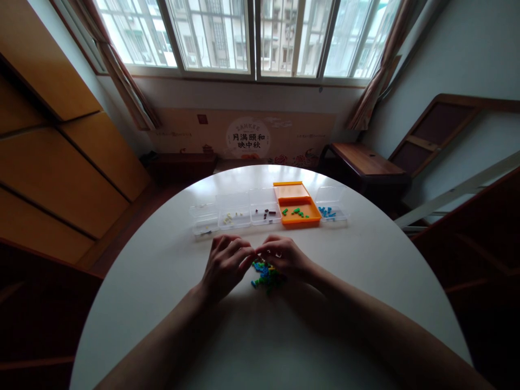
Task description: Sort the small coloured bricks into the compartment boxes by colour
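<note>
My left hand [225, 265] and my right hand [284, 255] meet fingertip to fingertip over the middle of a round white table [365, 271]. Both have curled, pinching fingers. Under and between them lies a small heap of blue and green bricks [266, 275]. What the fingertips pinch is too small to name. Beyond the hands stands a row of shallow boxes: an orange box [298, 211] with green pieces and its lid open behind it, and a clear box with blue pieces [331, 211] to its right.
Three more clear boxes [235, 215] sit left of the orange one, with pale and dark pieces. A window and low wooden bench lie past the table. Wooden cabinets stand at left, dark furniture at right.
</note>
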`<state>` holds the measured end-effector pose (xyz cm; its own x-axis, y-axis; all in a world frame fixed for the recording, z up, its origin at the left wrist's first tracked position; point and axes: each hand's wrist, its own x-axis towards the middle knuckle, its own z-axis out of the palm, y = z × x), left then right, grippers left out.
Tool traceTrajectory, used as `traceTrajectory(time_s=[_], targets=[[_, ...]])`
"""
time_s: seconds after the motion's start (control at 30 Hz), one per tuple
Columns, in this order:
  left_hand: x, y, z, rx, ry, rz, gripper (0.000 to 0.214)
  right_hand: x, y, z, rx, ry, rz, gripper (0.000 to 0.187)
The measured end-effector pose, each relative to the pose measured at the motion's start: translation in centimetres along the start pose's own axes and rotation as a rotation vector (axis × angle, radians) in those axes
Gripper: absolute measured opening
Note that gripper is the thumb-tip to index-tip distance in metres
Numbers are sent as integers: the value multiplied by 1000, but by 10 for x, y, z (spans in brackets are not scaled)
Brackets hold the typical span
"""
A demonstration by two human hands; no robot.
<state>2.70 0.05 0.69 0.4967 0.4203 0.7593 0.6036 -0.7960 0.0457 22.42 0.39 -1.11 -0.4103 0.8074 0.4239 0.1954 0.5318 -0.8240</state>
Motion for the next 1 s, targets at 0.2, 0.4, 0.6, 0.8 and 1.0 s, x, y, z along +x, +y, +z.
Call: traceTrajectory(time_s=[0.2,0.4,0.6,0.8,1.0], targets=[[-1,-25,-3,71,75,-80,5,-1,-1,-2,-84,23,19,18],[-16,-73,-1,187,290,-530,14,-5,5,-5,-101,73,49,16],[-25,-88,3,116,270,-742,26,-4,12,-18,-161,117,58,16],[-17,-67,-5,148,286,-572,20,-1,6,-46,-235,-76,39,13],[-10,-38,-13,145,203,-317,7,0,-5,-56,-220,-364,111,18]])
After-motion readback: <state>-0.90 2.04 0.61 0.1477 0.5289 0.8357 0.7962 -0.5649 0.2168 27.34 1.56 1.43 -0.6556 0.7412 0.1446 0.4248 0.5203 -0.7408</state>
